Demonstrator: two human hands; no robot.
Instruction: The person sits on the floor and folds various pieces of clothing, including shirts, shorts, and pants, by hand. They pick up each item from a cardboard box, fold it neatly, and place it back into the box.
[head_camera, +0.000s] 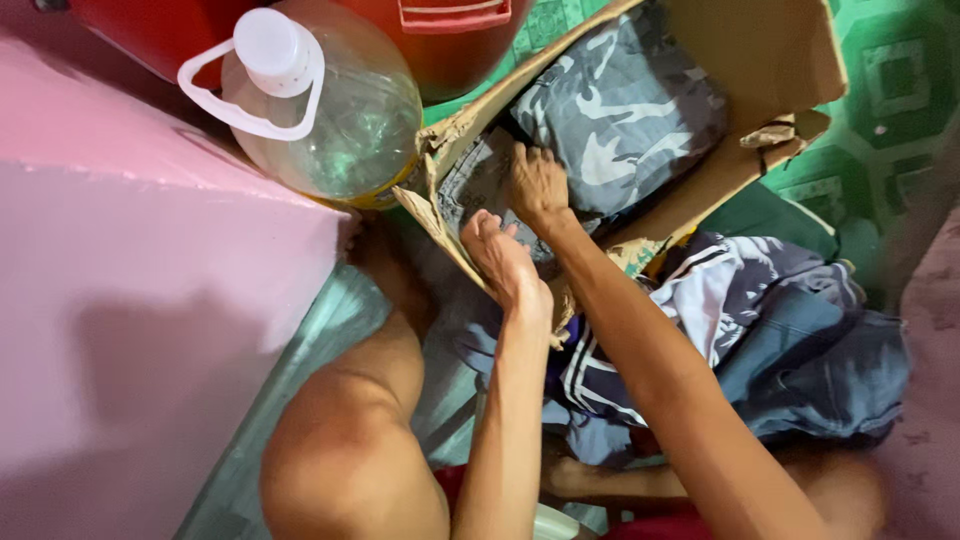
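An open cardboard box (770, 60) lies on its side with folded clothes in it: a camouflage garment (620, 110) and a grey denim garment (470, 180) next to it. My right hand (537, 185) reaches into the box, its fingers dug in and closed on the grey garment where it meets the camouflage one. My left hand (503, 258) is just below it at the box's torn front edge (432, 205), with its fingers curled over that edge.
A heap of loose clothes (790, 330), blue denim and striped dark fabric, lies right of my arms. A large clear plastic jug (335, 110) with a white cap stands left of the box, a red container (450, 40) behind it. A pink surface (140, 280) fills the left. My knee (345, 450) is below.
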